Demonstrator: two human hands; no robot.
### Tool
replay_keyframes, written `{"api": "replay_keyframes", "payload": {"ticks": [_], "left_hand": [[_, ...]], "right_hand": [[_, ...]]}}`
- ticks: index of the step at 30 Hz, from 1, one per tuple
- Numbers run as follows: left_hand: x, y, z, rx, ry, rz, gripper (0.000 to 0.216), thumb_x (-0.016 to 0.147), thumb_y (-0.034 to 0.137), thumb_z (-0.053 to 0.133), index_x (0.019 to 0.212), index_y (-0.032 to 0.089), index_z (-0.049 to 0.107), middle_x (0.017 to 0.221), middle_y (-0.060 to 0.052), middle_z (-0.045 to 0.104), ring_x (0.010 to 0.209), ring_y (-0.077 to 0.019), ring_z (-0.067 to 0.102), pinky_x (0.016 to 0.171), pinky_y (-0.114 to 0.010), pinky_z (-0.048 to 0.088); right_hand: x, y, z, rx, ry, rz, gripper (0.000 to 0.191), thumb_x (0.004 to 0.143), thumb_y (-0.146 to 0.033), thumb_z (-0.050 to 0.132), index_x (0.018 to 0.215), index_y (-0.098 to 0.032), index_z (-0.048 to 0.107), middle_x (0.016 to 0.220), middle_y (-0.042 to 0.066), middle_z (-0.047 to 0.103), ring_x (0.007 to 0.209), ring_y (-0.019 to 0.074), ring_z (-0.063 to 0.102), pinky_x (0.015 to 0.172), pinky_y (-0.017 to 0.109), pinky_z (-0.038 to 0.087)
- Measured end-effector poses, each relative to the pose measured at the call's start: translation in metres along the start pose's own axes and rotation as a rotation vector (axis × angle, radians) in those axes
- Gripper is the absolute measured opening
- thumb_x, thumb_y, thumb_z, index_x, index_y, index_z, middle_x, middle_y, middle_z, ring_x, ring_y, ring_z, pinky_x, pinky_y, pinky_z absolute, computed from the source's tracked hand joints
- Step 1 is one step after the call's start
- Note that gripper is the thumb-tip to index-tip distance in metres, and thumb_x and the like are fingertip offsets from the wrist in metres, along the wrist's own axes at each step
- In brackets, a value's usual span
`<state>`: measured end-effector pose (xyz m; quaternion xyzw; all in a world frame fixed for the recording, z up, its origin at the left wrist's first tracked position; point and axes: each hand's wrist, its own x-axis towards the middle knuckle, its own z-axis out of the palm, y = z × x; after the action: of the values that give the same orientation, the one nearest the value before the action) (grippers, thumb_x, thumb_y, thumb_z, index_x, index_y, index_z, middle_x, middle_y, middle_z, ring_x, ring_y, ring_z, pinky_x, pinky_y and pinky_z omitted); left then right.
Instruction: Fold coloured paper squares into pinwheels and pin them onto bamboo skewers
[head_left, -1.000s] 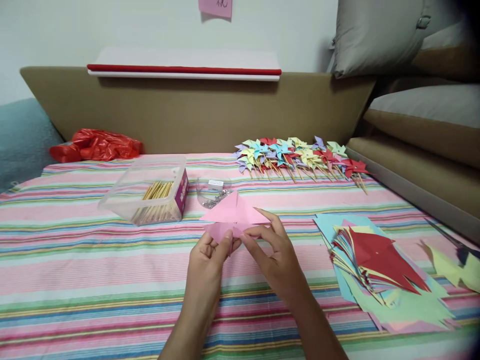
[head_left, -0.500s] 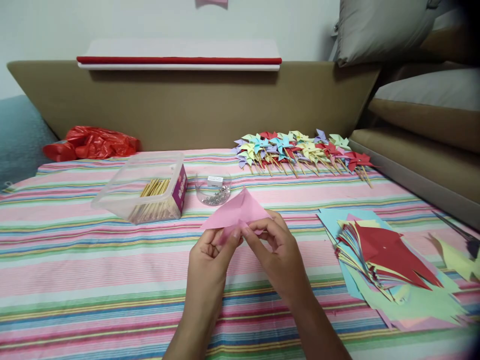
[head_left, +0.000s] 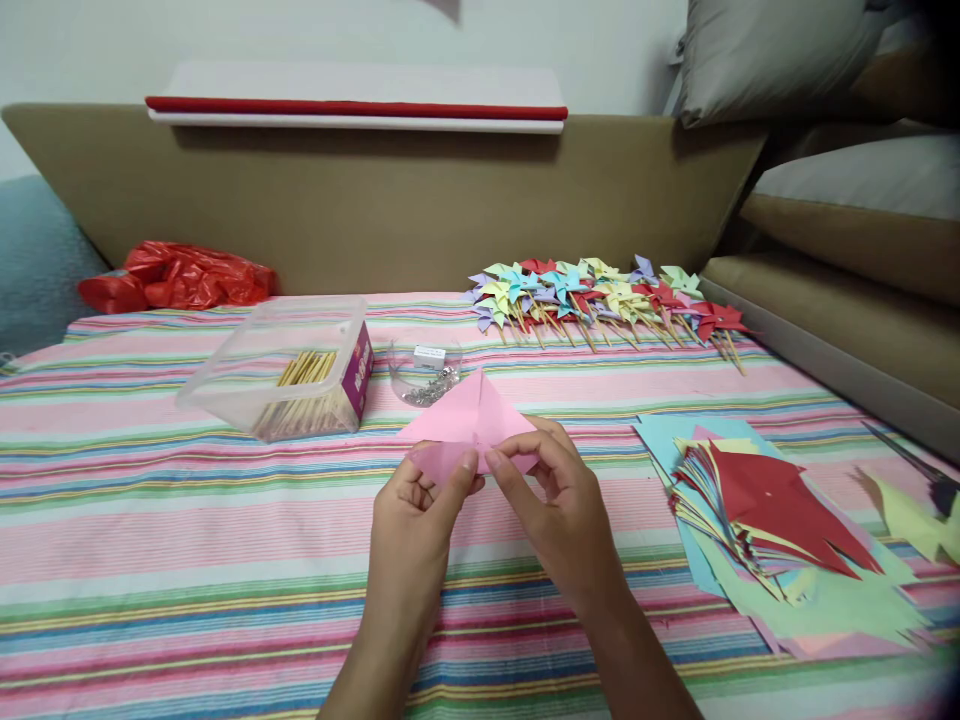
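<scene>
Compared with half a second ago, the thin pink paper sheet [head_left: 454, 415] is tipped flatter, so its near flap shows below the centre crease, and the thumbs sit slightly lower on it. The left hand [head_left: 411, 515] clamps the near flap, thumb on top and fingers curled underneath. The right hand [head_left: 566, 515] pinches the sheet just right of the centre, thumb and forefinger together near the left thumb's tip. The sheet is held above the multicoloured striped cloth [head_left: 225, 545], its peak pointing to the far side.

Just beyond the peak stands a round, clear container with small silver metal pieces [head_left: 435, 388] and a small white box [head_left: 429, 357] in it. Left of that, a rectangular clear plastic tub [head_left: 214, 375] with a purple label holds slim wooden sticks [head_left: 304, 380].

To the right of the hands, red cut paper [head_left: 780, 500] tops a fanned pile of coloured pieces on light blue and green sheets. A pale yellow paper piece [head_left: 907, 515] lies farther right. At the far right, many coloured paper pinwheels [head_left: 600, 300] on sticks lie bunched together; at the far left is a crumpled red plastic bag [head_left: 184, 277].
</scene>
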<state>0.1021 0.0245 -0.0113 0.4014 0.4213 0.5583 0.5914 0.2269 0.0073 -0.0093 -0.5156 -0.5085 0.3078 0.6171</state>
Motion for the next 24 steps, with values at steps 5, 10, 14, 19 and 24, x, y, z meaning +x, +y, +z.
{"api": "replay_keyframes", "payload": {"ticks": [5,10,14,19,24], "left_hand": [[-0.001,0.001,0.000,0.027,0.020,0.027,0.025,0.078,0.034,0.082,0.096,0.018,0.074,0.087,-0.002,0.077,0.087,-0.0173,0.069,0.083,-0.027,0.056],[0.000,0.008,0.000,0.064,0.008,0.068,0.024,0.077,0.033,0.083,0.090,0.018,0.071,0.078,0.000,0.073,0.074,-0.0142,0.067,0.069,-0.021,0.054],[0.000,0.017,-0.002,0.075,-0.110,0.063,0.029,0.078,0.031,0.082,0.101,0.020,0.067,0.080,0.001,0.072,0.071,-0.0132,0.065,0.065,-0.020,0.052],[-0.001,0.022,-0.004,0.126,-0.214,0.007,0.041,0.078,0.030,0.081,0.113,0.024,0.062,0.076,0.001,0.073,0.066,-0.0154,0.064,0.059,-0.021,0.046],[0.001,0.020,-0.007,0.135,-0.216,-0.018,0.054,0.073,0.029,0.085,0.122,0.025,0.061,0.068,0.002,0.072,0.057,-0.0159,0.061,0.053,-0.021,0.040]], "right_hand": [[-0.001,0.000,0.000,-0.053,-0.004,-0.018,0.012,0.088,-0.033,0.069,0.081,-0.024,0.070,0.104,0.007,0.061,0.110,0.0259,0.061,0.092,0.038,0.053],[0.000,-0.003,-0.001,0.132,0.061,0.043,0.027,0.082,-0.034,0.075,0.104,-0.027,0.061,0.121,0.007,0.064,0.114,0.0250,0.062,0.096,0.040,0.053],[0.004,-0.008,-0.010,0.419,-0.001,0.290,0.055,0.078,-0.047,0.078,0.125,-0.027,0.056,0.132,0.009,0.064,0.111,0.0254,0.066,0.084,0.036,0.057],[0.004,-0.011,-0.020,0.419,-0.226,0.375,0.035,0.080,-0.048,0.076,0.101,-0.021,0.074,0.097,0.007,0.075,0.090,0.0241,0.068,0.081,0.037,0.055],[0.002,-0.007,-0.023,0.240,-0.176,0.341,0.029,0.075,-0.045,0.081,0.089,-0.019,0.077,0.084,0.004,0.074,0.077,0.0206,0.065,0.072,0.034,0.053]]}}
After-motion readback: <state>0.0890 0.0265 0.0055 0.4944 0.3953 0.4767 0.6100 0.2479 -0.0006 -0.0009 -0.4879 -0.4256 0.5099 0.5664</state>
